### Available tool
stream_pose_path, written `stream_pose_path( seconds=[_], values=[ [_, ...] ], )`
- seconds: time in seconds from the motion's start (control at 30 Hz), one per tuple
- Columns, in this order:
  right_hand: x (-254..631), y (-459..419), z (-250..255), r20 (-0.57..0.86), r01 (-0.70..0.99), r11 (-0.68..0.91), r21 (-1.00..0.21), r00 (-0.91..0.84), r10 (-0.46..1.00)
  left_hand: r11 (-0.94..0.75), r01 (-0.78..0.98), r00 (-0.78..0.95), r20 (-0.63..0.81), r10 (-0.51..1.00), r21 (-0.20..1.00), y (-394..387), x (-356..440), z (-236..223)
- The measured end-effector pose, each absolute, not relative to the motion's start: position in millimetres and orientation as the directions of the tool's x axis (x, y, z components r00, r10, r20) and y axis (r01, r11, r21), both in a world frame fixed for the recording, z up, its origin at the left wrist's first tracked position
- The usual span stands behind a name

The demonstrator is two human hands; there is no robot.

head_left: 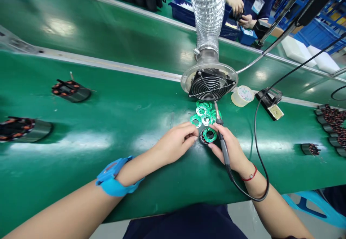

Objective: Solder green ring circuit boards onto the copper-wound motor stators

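My right hand grips a soldering iron like a pen, its tip pointing up and away over a pile of green ring-shaped circuit boards. Between my hands sits a small motor stator with a green ring board on top; my right fingers touch its right side. My left hand, a blue strap on its wrist, has its fingers curled in a pinch at the stator's left edge. What the pinch holds is too small to make out.
A fume extractor fan with a silver hose stands just beyond the boards. Beside it are a solder spool and an iron stand. Wound stators lie left and right. Another person's hands work across the far belt.
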State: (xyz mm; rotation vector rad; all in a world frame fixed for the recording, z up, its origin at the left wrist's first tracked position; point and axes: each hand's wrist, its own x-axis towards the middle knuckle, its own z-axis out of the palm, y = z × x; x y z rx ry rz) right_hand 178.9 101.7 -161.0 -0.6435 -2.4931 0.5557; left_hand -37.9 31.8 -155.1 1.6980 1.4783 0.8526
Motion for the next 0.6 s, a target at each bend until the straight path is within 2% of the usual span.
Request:
stream_pose_path(
  seconds=[0.1, 0.2, 0.37, 0.5, 0.6],
  values=[
    [175, 99, -162, 0.388, 0.325, 0.83, -0.453, -0.767, 0.511, 0.046, 0.302, 0.082, -0.074, 0.994, 0.952, 33, -36, -154],
    [171, 94, -158, 0.41, 0.316, 0.862, -0.396, -0.779, 0.474, 0.121, 0.207, 0.065, -0.137, 0.988, 0.971, 33, -31, -158],
    [170, 89, -149, 0.498, 0.176, 0.898, -0.403, -0.781, 0.377, 0.085, 0.233, 0.035, -0.095, 0.995, 0.969, 33, -24, -160],
    [171, 88, -149, 0.495, 0.212, 0.901, -0.378, -0.776, 0.39, 0.078, 0.264, 0.002, -0.081, 0.997, 0.961, 33, -24, -160],
    [170, 88, -150, 0.507, 0.187, 0.891, -0.414, -0.766, 0.396, 0.056, 0.327, -0.04, -0.045, 0.998, 0.943, 33, -24, -161]
  ],
)
